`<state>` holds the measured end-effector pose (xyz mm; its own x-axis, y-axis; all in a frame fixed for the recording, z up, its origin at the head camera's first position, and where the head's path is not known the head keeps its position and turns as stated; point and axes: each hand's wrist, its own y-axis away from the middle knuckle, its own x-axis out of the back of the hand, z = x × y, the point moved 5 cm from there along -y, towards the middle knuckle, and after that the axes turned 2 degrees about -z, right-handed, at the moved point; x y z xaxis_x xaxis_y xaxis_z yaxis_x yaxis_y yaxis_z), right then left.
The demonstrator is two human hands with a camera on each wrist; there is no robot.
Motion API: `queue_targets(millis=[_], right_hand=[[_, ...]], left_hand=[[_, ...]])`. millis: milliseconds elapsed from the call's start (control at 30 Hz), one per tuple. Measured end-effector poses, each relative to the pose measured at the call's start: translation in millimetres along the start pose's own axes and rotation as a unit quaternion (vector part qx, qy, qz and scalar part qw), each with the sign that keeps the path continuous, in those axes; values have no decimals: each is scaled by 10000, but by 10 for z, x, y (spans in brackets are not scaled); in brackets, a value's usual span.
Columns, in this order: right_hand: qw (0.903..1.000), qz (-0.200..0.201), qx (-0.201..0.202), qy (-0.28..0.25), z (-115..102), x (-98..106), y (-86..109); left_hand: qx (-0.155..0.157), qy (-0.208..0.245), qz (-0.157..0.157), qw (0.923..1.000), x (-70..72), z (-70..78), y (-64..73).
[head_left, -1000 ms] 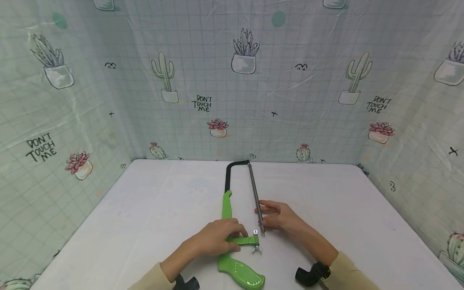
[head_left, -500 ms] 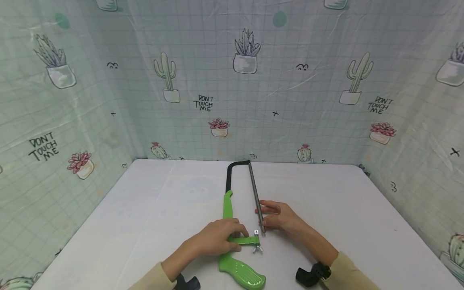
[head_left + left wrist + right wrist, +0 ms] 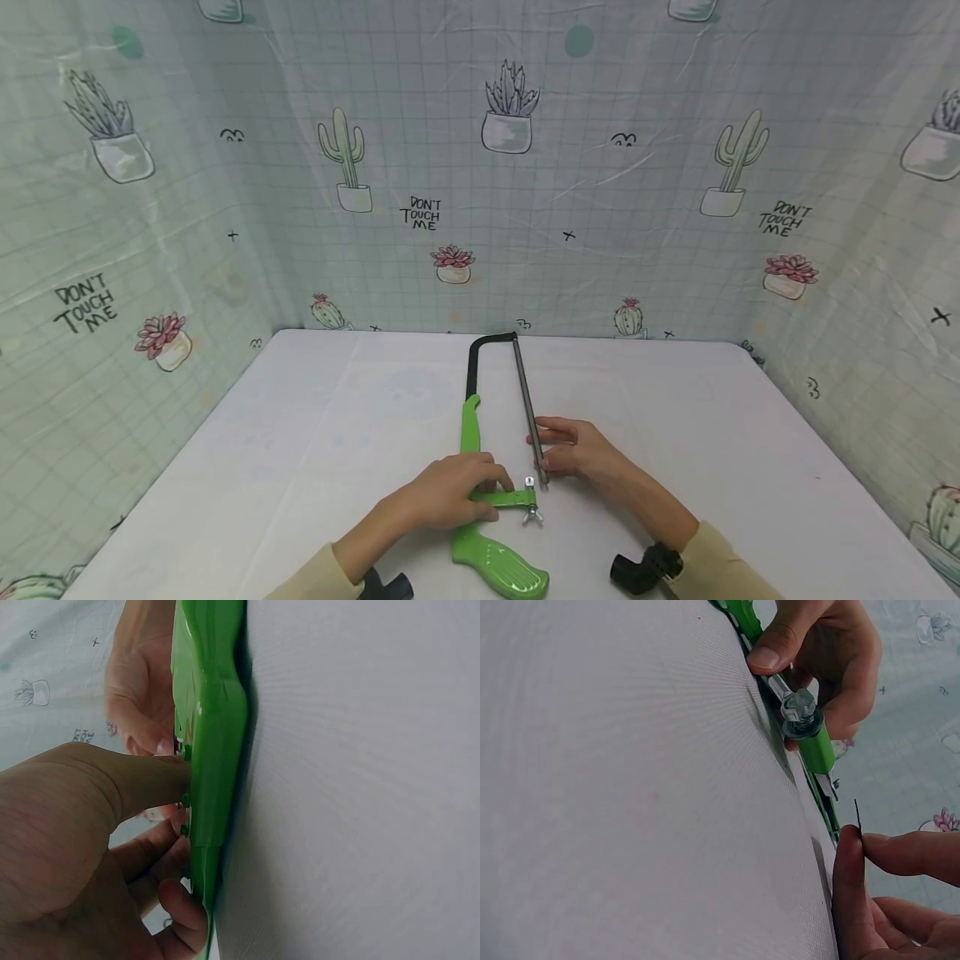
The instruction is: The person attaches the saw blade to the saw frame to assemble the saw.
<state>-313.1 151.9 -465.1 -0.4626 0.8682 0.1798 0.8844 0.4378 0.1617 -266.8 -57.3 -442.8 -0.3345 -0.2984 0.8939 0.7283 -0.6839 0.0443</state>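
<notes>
Cactus-print sheet [image 3: 645,192] hangs behind white tabletop [image 3: 360,400]. Green-and-black saw frame [image 3: 470,427] lies centrally on tabletop. Left hand [image 3: 454,492] clamped on saw frame's green part. Right hand [image 3: 581,452] pinches thin blade [image 3: 525,385], thumb against finger. Blade's far end at saw frame's black tip; near end apart from green bracket [image 3: 512,498] bearing 1 silver wing nut [image 3: 532,516].

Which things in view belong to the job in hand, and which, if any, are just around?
Part of the job:
- saw frame, gripped by the left hand
- blade, its near end off the frame, pinched by the right hand
- wing nut, on the frame's green arm

Just around:
- table
- printed curtain
- black wrist gear
</notes>
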Motion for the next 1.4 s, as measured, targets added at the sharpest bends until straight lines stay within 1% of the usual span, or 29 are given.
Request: queue_targets(millis=[300, 700, 1000, 1100, 1233, 1400], right_hand=[[10000, 75, -24, 45, -10, -3, -21], [10000, 49, -44, 37, -18, -13, -21], [9995, 208, -180, -173, -30, -37, -20], [9993, 260, -220, -164, -31, -41, -14], [9994, 240, -152, -185, -37, -49, -10], [9996, 100, -8, -281, -33, -75, -18]], left_hand=[[0, 78, 9, 10000, 5, -2, 11], [-8, 20, 43, 10000, -2, -10, 6], [-67, -19, 85, 9999, 14, 7, 14], [-75, -30, 82, 9999, 14, 9, 14], [-64, -25, 69, 10000, 4, 5, 10], [-66, -36, 77, 9999, -1, 2, 9]])
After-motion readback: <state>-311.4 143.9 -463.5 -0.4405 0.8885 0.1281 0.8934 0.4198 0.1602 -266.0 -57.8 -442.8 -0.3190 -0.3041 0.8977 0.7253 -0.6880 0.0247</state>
